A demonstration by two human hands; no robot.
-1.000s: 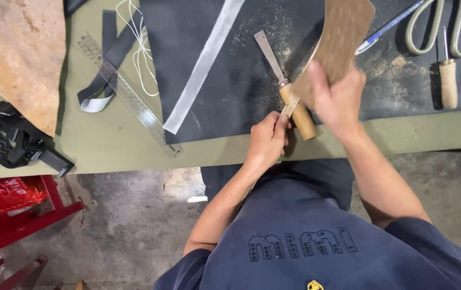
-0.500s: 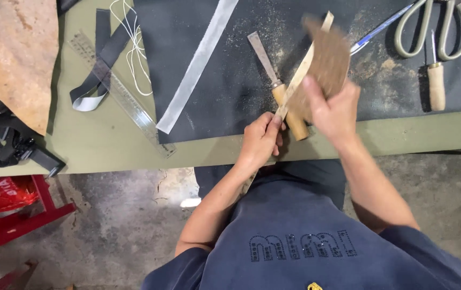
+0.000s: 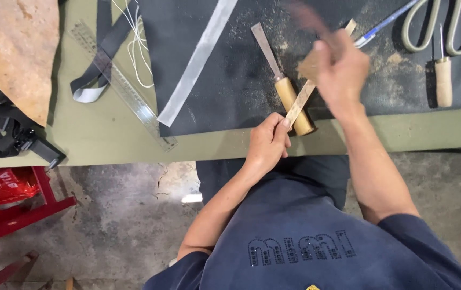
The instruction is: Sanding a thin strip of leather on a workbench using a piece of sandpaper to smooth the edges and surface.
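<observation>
My left hand (image 3: 267, 144) sits at the table's front edge and pinches the near end of a thin wooden strip (image 3: 301, 101), which slants up to the right across the black mat (image 3: 230, 96). My right hand (image 3: 342, 70) is over the middle of the strip, blurred by motion. It grips a flat brown piece (image 3: 308, 67) held against the strip; that piece's shape is smeared. A flat-bladed tool with a wooden handle (image 3: 295, 104) lies on the mat just left of the strip, touching neither hand. Sawdust covers the mat around it.
A metal ruler (image 3: 123, 86), a grey strip (image 3: 198, 59), white cord (image 3: 134, 43) and a dark strap (image 3: 96, 64) lie to the left. Large scissors (image 3: 445, 21), an awl (image 3: 443, 75) and a blue pen (image 3: 386, 24) lie at the right. Tan leather (image 3: 10, 53) and a red stool (image 3: 21, 198) are at far left.
My right hand has moved with the brown piece up along the strip, away from me, and is now blurred. My left hand keeps its hold on the strip's near end.
</observation>
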